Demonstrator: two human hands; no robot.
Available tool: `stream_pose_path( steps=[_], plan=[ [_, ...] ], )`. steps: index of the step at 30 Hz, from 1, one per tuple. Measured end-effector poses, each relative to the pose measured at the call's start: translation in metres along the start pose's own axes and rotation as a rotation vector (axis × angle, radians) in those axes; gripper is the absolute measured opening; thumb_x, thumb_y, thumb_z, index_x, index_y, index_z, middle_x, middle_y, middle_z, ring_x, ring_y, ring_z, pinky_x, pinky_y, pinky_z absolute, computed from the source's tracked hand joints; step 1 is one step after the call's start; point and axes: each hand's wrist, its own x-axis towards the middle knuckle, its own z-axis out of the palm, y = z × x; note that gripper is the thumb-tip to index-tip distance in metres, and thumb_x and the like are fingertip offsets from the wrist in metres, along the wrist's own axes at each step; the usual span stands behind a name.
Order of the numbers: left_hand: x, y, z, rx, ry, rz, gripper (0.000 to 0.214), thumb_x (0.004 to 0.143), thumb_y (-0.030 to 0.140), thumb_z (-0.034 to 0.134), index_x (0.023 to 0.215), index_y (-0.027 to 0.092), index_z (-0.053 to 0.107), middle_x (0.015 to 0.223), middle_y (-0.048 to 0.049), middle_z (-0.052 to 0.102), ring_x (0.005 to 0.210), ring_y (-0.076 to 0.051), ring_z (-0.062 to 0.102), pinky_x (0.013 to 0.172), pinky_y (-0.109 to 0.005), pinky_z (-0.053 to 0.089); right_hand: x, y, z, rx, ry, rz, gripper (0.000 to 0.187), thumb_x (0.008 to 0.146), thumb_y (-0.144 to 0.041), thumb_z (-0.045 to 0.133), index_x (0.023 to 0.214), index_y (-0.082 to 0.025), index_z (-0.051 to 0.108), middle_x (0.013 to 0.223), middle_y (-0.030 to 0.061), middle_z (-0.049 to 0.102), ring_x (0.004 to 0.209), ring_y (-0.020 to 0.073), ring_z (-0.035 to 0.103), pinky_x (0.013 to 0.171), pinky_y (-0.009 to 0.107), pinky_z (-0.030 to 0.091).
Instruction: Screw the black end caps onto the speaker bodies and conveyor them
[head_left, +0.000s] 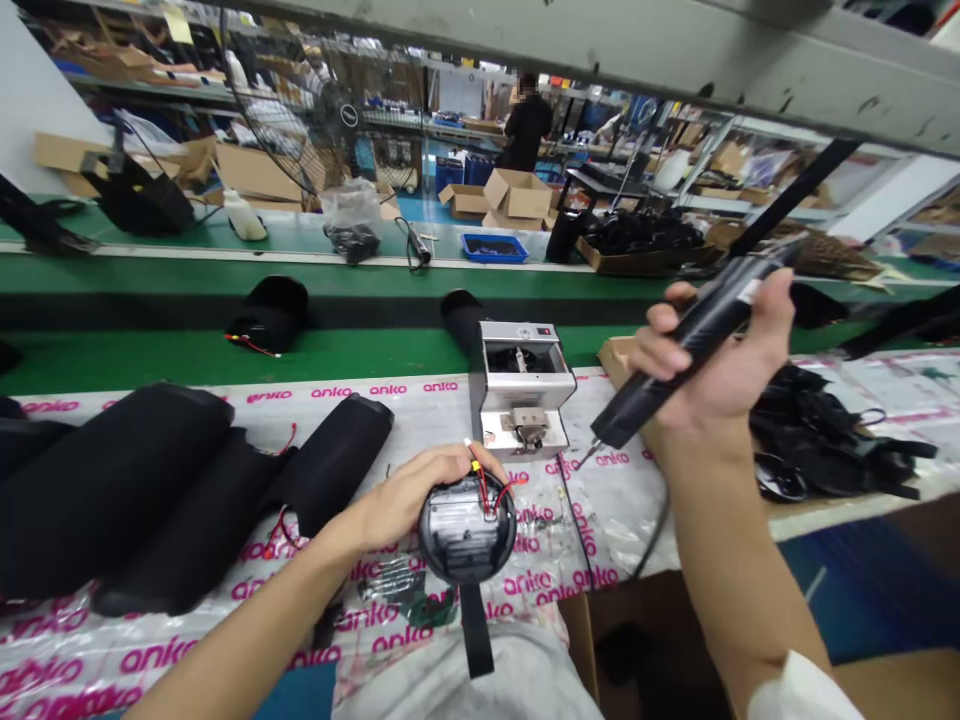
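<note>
My right hand (720, 350) is wrapped round a black electric screwdriver (675, 350), raised at the right with its bit slanting down to the left. My left hand (420, 490) grips the upper left rim of a round black speaker end piece (466, 535). Red and black wires with small connectors stick up from that piece, and a black strap (475, 630) hangs below it. Just beyond stands a silver screw feeder (523, 390), between the two hands; the screwdriver bit is apart from it and from the round piece.
Several black fabric-covered cylinders (112, 490) lie on the left of the printed plastic sheet (360, 390). Black straps and round parts (817, 440) are heaped at the right. Behind runs a green conveyor belt (375, 345) with more cylinders (270, 305). An open cardboard box (645, 640) stands below.
</note>
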Motion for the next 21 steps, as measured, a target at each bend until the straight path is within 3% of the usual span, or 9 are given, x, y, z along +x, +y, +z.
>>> stream_pose_path(
  steps=[2, 3, 7, 9, 12, 17, 21],
  plan=[
    [0.005, 0.003, -0.004, 0.040, -0.053, 0.023, 0.044, 0.109, 0.044, 0.046, 0.114, 0.014, 0.078, 0.114, -0.0122, 0.078, 0.105, -0.028, 0.070, 0.098, -0.036, 0.052, -0.009, -0.006, 0.035, 0.086, -0.170, -0.021, 0.069, 0.081, -0.092, 0.075, 0.077, -0.023, 0.070, 0.060, -0.0030, 0.054, 0.037, 0.0086, 0.035, 0.032, 0.024, 0.028],
    [0.008, 0.003, -0.005, 0.048, -0.084, 0.037, 0.044, 0.108, 0.043, 0.046, 0.113, 0.014, 0.078, 0.114, -0.0126, 0.078, 0.106, -0.028, 0.070, 0.098, -0.037, 0.053, -0.016, -0.008, 0.050, 0.086, -0.235, -0.050, 0.072, 0.083, -0.094, 0.071, 0.074, -0.022, 0.069, 0.055, -0.0027, 0.051, 0.034, 0.0095, 0.036, 0.029, 0.024, 0.025],
    [0.016, 0.000, -0.006, 0.002, -0.149, 0.075, 0.047, 0.105, 0.043, 0.044, 0.112, 0.011, 0.078, 0.114, -0.0157, 0.080, 0.104, -0.029, 0.073, 0.097, -0.039, 0.055, -0.036, -0.001, 0.087, 0.012, -0.222, -0.298, 0.079, 0.090, -0.095, 0.064, 0.077, -0.018, 0.076, 0.058, 0.0049, 0.063, 0.032, 0.0143, 0.049, 0.028, 0.026, 0.030],
    [0.018, -0.002, -0.005, -0.042, -0.185, 0.065, 0.052, 0.106, 0.044, 0.042, 0.115, 0.009, 0.079, 0.117, -0.0187, 0.082, 0.104, -0.031, 0.075, 0.096, -0.041, 0.057, -0.040, 0.011, 0.089, 0.025, -0.229, -0.341, 0.076, 0.093, -0.091, 0.065, 0.081, -0.017, 0.080, 0.064, 0.0069, 0.068, 0.033, 0.0151, 0.051, 0.028, 0.027, 0.031],
    [0.017, -0.004, -0.004, -0.100, -0.226, 0.043, 0.056, 0.107, 0.047, 0.042, 0.117, 0.007, 0.081, 0.120, -0.0211, 0.084, 0.103, -0.032, 0.078, 0.095, -0.041, 0.058, -0.039, 0.031, 0.081, 0.046, -0.261, -0.272, 0.075, 0.097, -0.089, 0.060, 0.086, -0.018, 0.083, 0.070, 0.0079, 0.070, 0.036, 0.0175, 0.055, 0.029, 0.028, 0.035],
    [0.016, -0.004, -0.004, -0.081, -0.188, 0.058, 0.056, 0.106, 0.052, 0.045, 0.111, 0.010, 0.083, 0.110, -0.0184, 0.086, 0.098, -0.031, 0.079, 0.094, -0.040, 0.059, -0.037, 0.047, 0.070, 0.039, -0.253, -0.201, 0.078, 0.100, -0.088, 0.055, 0.087, -0.017, 0.083, 0.066, 0.0082, 0.069, 0.037, 0.0184, 0.057, 0.030, 0.026, 0.036],
    [0.017, -0.008, -0.004, -0.078, -0.180, 0.071, 0.055, 0.105, 0.051, 0.046, 0.110, 0.011, 0.083, 0.109, -0.0165, 0.086, 0.097, -0.030, 0.078, 0.095, -0.040, 0.059, -0.028, 0.050, 0.069, 0.066, -0.352, 0.012, 0.081, 0.096, -0.094, 0.055, 0.088, -0.018, 0.082, 0.064, 0.0064, 0.067, 0.033, 0.0157, 0.051, 0.028, 0.024, 0.034]
  ],
)
